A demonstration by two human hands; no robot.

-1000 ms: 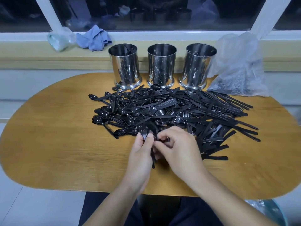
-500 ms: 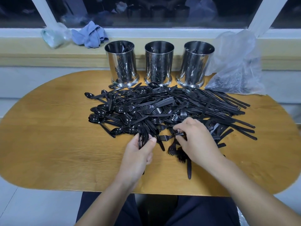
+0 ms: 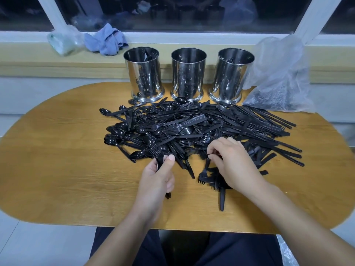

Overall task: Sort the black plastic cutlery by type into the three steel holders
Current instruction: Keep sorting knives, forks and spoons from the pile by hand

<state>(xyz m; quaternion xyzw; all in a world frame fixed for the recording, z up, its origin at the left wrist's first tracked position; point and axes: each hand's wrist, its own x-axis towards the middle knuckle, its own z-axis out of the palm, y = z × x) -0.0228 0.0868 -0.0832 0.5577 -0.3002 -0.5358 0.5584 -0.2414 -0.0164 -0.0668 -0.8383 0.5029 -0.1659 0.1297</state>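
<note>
A small bunch of black cutlery (image 3: 161, 161) is gripped in the left hand (image 3: 156, 181), the thumb laid along it and the fingers curled round; its lower ends show beneath the palm. The right hand (image 3: 233, 163) is held just beside it, apart from it, with thumb and forefinger pinched on a fork (image 3: 204, 170) at the near edge of the pile. Under that hand a few forks and one long handle (image 3: 222, 198) lie separated on the wooden counter (image 3: 67, 179). The main heap of cutlery (image 3: 192, 129) is spread across the middle of the counter, spoons mostly to the left and long handles fanned to the right. Behind it three steel holders are stood in a row: left (image 3: 143, 73), middle (image 3: 187, 73) and right (image 3: 230, 74), with dark pieces visible inside. A clear plastic bag (image 3: 280, 77) is leant at the right, and a blue cloth (image 3: 106, 42) is left on the sill
</note>
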